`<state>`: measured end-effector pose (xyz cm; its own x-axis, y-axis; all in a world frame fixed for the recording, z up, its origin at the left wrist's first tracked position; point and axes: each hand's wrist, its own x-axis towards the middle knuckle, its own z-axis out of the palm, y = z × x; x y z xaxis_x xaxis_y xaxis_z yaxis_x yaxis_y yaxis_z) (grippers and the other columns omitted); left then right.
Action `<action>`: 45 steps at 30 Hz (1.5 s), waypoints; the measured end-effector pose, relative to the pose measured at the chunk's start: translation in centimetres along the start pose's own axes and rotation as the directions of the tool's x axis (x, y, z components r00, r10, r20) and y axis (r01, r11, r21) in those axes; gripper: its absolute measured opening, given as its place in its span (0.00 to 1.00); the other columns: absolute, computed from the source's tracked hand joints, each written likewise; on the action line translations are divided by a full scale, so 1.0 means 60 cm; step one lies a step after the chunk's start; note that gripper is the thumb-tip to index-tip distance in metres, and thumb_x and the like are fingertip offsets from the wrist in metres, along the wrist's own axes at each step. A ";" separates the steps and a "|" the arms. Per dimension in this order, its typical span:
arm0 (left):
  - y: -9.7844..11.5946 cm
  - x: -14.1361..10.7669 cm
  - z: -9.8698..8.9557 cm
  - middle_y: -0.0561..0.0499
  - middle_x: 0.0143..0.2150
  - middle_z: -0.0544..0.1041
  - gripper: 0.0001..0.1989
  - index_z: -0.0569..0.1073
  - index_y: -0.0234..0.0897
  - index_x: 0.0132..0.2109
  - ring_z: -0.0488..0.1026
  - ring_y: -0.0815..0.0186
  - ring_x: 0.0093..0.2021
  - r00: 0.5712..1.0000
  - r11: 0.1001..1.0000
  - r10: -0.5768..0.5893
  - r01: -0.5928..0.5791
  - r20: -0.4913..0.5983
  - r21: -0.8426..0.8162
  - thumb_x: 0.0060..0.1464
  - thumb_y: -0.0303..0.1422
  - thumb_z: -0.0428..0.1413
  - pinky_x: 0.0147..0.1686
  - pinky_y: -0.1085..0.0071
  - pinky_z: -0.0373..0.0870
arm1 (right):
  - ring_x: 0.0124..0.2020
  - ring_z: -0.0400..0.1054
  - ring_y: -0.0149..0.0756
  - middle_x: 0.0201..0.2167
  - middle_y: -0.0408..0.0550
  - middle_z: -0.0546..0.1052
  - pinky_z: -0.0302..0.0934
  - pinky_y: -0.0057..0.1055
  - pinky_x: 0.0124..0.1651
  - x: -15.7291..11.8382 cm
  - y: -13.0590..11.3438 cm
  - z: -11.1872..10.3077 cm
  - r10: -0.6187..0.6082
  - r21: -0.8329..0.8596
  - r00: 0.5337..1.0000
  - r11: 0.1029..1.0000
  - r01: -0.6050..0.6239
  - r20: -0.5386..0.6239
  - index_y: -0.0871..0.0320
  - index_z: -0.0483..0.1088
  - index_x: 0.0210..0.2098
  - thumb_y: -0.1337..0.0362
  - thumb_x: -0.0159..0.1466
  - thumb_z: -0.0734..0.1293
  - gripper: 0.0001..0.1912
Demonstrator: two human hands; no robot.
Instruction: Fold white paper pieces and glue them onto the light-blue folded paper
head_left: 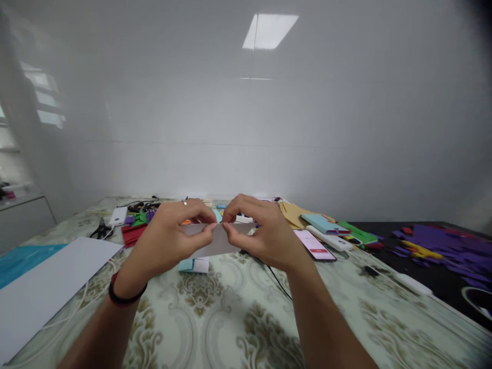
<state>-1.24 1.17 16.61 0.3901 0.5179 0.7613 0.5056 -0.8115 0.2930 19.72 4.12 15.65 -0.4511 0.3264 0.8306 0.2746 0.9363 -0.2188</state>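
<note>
A strip of white paper (215,244) is held up above the table, its top edge pinched at the middle between both hands. My left hand (179,228) closes thumb and forefinger on that edge; a ring and a dark wristband show on it. Close beside it, my right hand (261,228) pinches the same edge, fingertips nearly touching those of the left. Just below the paper, a small folded light-blue and white paper piece (194,265) lies on the patterned tablecloth (226,318).
At left lie a large white sheet (57,292), scissors (102,229) and red paper (133,235). To the right are a phone (315,245), a white power strip (329,239), a light-blue folded card (325,224) and purple scraps (446,246). A white wall (246,118) stands behind.
</note>
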 end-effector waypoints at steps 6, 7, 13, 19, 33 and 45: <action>0.002 0.001 0.002 0.57 0.32 0.80 0.07 0.77 0.38 0.34 0.76 0.71 0.32 1.000 1.000 -0.007 0.007 0.030 0.006 0.56 0.21 0.60 0.37 0.75 0.70 | 0.32 0.68 0.30 0.29 0.41 0.74 0.61 0.27 0.37 -0.001 0.000 0.005 -0.003 -0.024 1.000 1.000 0.004 0.027 0.58 0.69 0.31 0.76 0.59 0.68 0.07; 0.002 0.001 0.001 0.58 0.31 0.80 0.07 0.77 0.38 0.34 0.75 0.72 0.32 1.000 1.000 -0.011 0.011 0.030 0.005 0.55 0.22 0.60 0.37 0.75 0.70 | 0.32 0.68 0.30 0.29 0.41 0.74 0.60 0.27 0.37 -0.001 0.000 0.005 -0.006 -0.019 1.000 1.000 0.006 0.030 0.58 0.69 0.31 0.76 0.59 0.68 0.07; 0.000 -0.001 -0.011 0.58 0.31 0.80 0.05 0.77 0.38 0.33 0.75 0.72 0.32 0.998 0.998 -0.061 0.061 0.032 -0.017 0.54 0.24 0.61 0.35 0.76 0.70 | 0.32 0.68 0.29 0.29 0.42 0.75 0.61 0.27 0.37 -0.002 0.000 -0.006 -0.019 -0.014 1.000 1.000 0.019 0.010 0.58 0.70 0.30 0.75 0.58 0.67 0.06; -0.009 -0.004 -0.041 0.55 0.31 0.80 0.05 0.78 0.39 0.32 0.74 0.69 0.31 0.996 0.996 -0.088 0.087 0.012 0.032 0.55 0.25 0.59 0.34 0.74 0.70 | 0.30 0.68 0.30 0.29 0.42 0.74 0.61 0.27 0.36 -0.006 0.003 -0.028 0.005 -0.046 1.000 0.999 -0.006 -0.013 0.57 0.70 0.30 0.75 0.58 0.66 0.06; -0.018 -0.009 -0.044 0.52 0.44 0.84 0.06 0.81 0.42 0.45 0.79 0.65 0.44 0.999 0.997 -0.054 0.053 0.002 0.055 0.59 0.31 0.65 0.46 0.70 0.73 | 0.30 0.69 0.32 0.28 0.42 0.75 0.63 0.29 0.37 -0.004 0.010 -0.023 0.043 -0.054 0.999 0.998 -0.043 -0.005 0.56 0.70 0.30 0.74 0.59 0.67 0.07; 0.003 0.003 0.015 0.55 0.32 0.80 0.07 0.77 0.38 0.35 0.75 0.69 0.33 0.998 0.998 0.068 -0.068 -0.017 0.011 0.59 0.22 0.59 0.36 0.72 0.69 | 0.32 0.70 0.32 0.30 0.43 0.77 0.65 0.30 0.38 -0.002 0.004 -0.006 -0.023 0.028 1.000 0.999 0.024 -0.018 0.56 0.73 0.32 0.74 0.60 0.68 0.06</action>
<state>-0.39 1.37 16.26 0.4106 0.4570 0.7890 0.4866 -0.8416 0.2342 20.14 4.26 15.70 -0.4418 0.3021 0.8447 0.2399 0.9471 -0.2132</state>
